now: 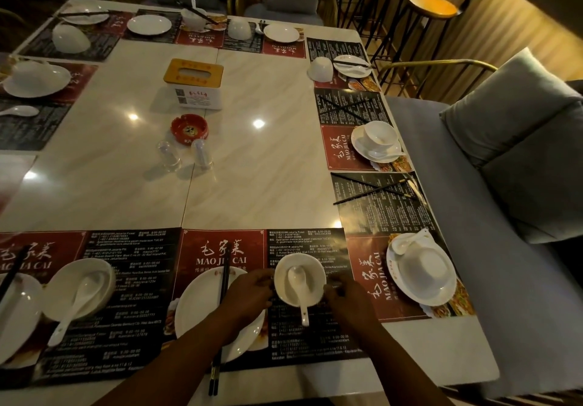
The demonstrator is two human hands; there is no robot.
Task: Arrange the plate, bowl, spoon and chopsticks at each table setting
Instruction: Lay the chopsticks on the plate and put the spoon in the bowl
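Note:
At the near setting a white bowl (310,282) stands upright on a paper placemat (309,342), with a white spoon (299,289) lying in it, handle toward me. My left hand (249,295) touches the bowl's left side and my right hand (344,295) its right side, fingers curled at the rim. Left of the bowl is a white plate (195,311) with black chopsticks (220,320) laid across it, pointing away from me.
Other settings ring the marble table (252,169): a bowl with a spoon (79,289) at near left, an overturned bowl on a plate (422,270) at right, crossed chopsticks (375,189) beyond. A tissue box (194,83), red ashtray (189,128) and two shakers stand mid-table. A grey sofa runs along the right.

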